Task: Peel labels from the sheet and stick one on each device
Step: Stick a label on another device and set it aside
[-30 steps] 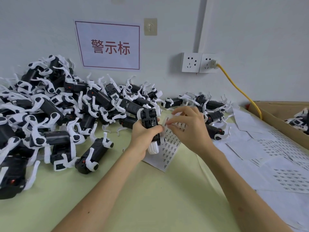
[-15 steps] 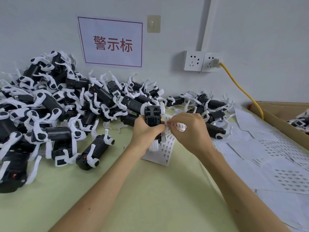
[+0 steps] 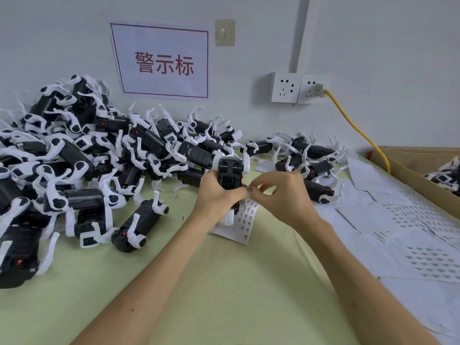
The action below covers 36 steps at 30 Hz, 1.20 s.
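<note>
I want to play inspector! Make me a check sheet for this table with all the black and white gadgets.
Surface: pale green table.
Job's things: device pile at left; label sheet under the hands.
Clutter: loose sheets at right; cardboard box holding more devices.
Hands: left hand grips held device; right hand pinches tiny label beside it.
Cables: yellow cable runs from wall socket toward the box.
Surroundings: white wall, sign with red characters.

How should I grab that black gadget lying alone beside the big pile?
Probably grip the lone device around its black body, from above. It lies flat on the table, and its thin white arms stick out and look bendy.
</note>
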{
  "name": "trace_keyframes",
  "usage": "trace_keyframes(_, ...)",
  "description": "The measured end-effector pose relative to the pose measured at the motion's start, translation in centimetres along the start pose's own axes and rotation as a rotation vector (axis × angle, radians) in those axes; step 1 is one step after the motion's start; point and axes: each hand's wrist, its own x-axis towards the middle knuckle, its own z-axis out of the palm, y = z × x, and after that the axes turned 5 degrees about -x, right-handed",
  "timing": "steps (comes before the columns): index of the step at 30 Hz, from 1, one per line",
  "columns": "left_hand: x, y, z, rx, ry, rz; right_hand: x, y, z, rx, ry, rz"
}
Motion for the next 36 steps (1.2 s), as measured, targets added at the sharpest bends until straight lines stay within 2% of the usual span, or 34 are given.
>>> trace_keyframes(9,-0.3,0.4,0.2,-0.008,-0.028,0.011,0.3,0.4,0.1,0.105,-0.02,0.112)
trace_keyframes(16,0.3,0.0,-0.1,-0.078,0.087,-0.052,0.7,0.9,-0.4,0.283,0.122,0.264)
trace_keyframes(23,0.6,0.4,-0.6,-0.251,0.158,0.074,0.7,0.6,-0.5,0.284,0.157,0.25)
trace_keyframes(25,0.7,0.5,-0.8,-0.31,0.132,0.015,0.7,0.4,-0.4,0.267,0.165,0.232)
trace_keyframes(30,0.5,0.5,-0.6,-0.388,-0.108,-0.256,0.6,0.1,-0.3,0.247,0.187,0.181)
trace_keyframes(33,0.3,0.5,-0.4,-0.421,-0.128,-0.337,0.5,0.0,-0.2,0.245,0.177,0.165)
trace_keyframes(36,0.3,0.6,-0.5,-0.474,-0.139,-0.338,0.5,0.0,-0.1,0.255,0.16,0.163)
